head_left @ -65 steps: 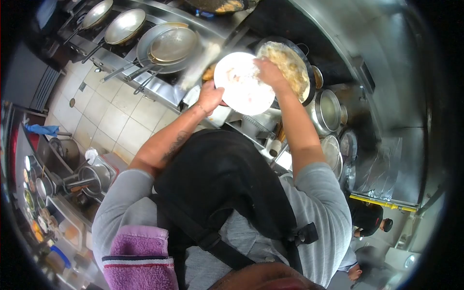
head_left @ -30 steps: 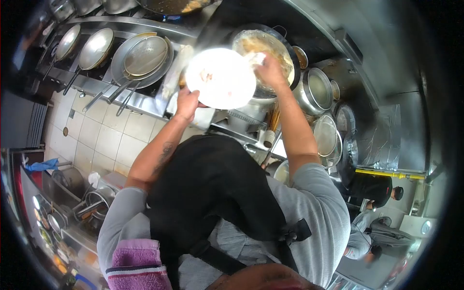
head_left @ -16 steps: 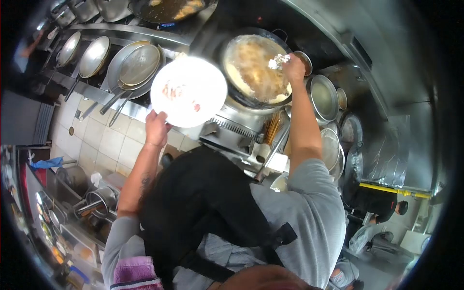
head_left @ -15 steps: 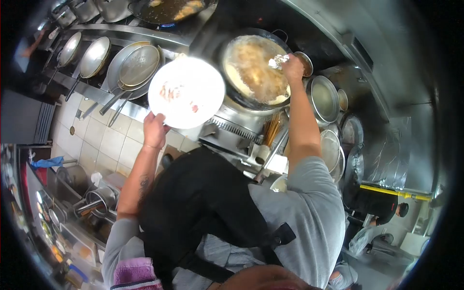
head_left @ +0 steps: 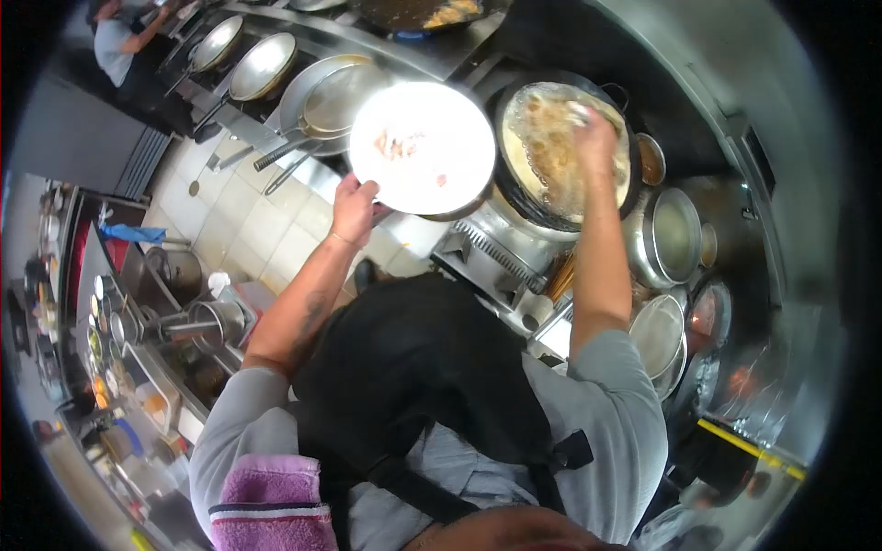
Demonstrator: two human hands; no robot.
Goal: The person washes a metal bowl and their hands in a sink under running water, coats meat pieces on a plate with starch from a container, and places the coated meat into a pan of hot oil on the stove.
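A white round plate (head_left: 423,147) with reddish bits on it is held at its lower left rim by my left hand (head_left: 355,209). To the right of the plate, my right hand (head_left: 595,147) is over a large dark wok (head_left: 503,174) of foaming, bubbling liquid with browned pieces in it. Something whitish shows at the fingertips of my right hand, too blurred to name.
Strainers and pans (head_left: 264,66) line the stove at the upper left. Metal pots (head_left: 675,234) and round strainers (head_left: 657,332) stand on the right. Another wok (head_left: 404,14) is at the top. A co-worker (head_left: 115,46) stands at the upper left.
The camera view has shifted, moving most things right in the picture. The plate is nearer the wok. My right hand has moved from the wok's right edge further over its contents.
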